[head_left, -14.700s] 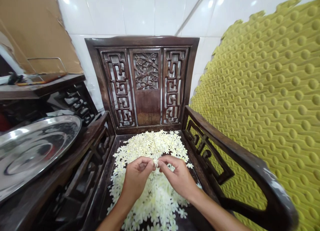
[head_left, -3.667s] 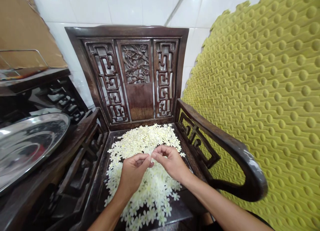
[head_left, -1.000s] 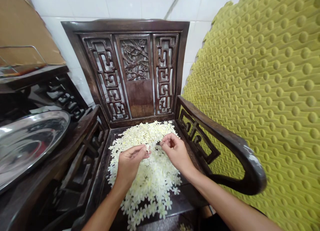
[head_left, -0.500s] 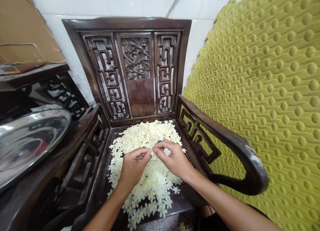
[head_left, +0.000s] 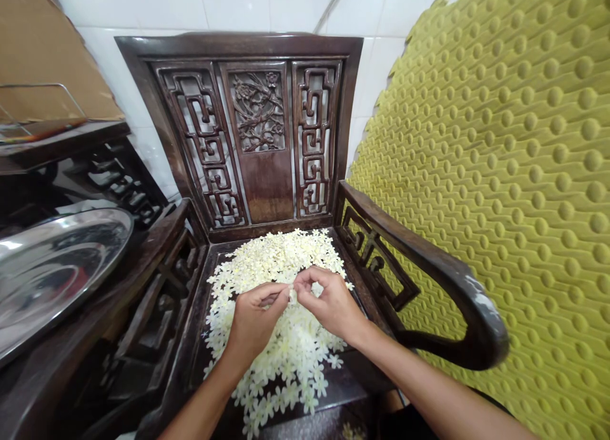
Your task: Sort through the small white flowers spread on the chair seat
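Left hand [head_left: 256,316] pinching bloom [head_left: 291,291] | right hand [head_left: 331,303] fingertips pressed together, contents unclear | over pile [head_left: 281,253]: bloom between hands

Bright light, wide-angle view

Light from above whitens the wall tiles [head_left: 238,5] and glints on the chair's top rail [head_left: 238,44]; glare marks the metal tray [head_left: 109,249] at left. Shadow deepens beneath the left armrest [head_left: 152,243]. The white flowers [head_left: 295,341] look washed out and soft; the yellow-green foam mat [head_left: 500,173] stretches toward the right edge.
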### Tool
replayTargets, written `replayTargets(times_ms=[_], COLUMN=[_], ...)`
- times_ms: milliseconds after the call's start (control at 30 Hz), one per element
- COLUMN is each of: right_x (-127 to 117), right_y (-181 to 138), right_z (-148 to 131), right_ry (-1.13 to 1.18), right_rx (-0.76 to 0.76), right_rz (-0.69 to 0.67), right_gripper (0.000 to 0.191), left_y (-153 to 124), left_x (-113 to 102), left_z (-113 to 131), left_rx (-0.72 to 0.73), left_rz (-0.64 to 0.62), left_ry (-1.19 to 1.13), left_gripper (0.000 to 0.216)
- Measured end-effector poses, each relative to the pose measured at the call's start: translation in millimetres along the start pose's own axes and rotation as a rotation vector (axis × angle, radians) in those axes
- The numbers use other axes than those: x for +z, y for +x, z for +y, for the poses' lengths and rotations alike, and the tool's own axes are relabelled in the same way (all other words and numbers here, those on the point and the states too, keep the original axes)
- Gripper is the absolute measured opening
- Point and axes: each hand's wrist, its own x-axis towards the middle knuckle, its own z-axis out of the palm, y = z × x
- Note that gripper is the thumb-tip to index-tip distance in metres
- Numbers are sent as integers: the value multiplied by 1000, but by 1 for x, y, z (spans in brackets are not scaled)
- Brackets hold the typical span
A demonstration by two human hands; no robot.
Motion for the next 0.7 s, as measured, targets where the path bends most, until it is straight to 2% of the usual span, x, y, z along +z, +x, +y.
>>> replayTargets(times_ms=[167,367,533,700], right_x=[3,8,6,5], right_y=[-1,1,-2,-5], right_z=[2,4,4,0], right_ry=[86,304,207,106], right_rx=[69,128,99,94], right_rz=[9,-21,-3,-35], right_gripper=[9,10,6,8], left_y=[1,3,3,1], left_x=[2,1,2,5], left_z=[4,0,5,2], left_rx=[-93,-248,-204,-111], left_rz=[53,37,17,61], left_ry=[-110,-309,-256,-161], left_gripper=[15,20,22,14])
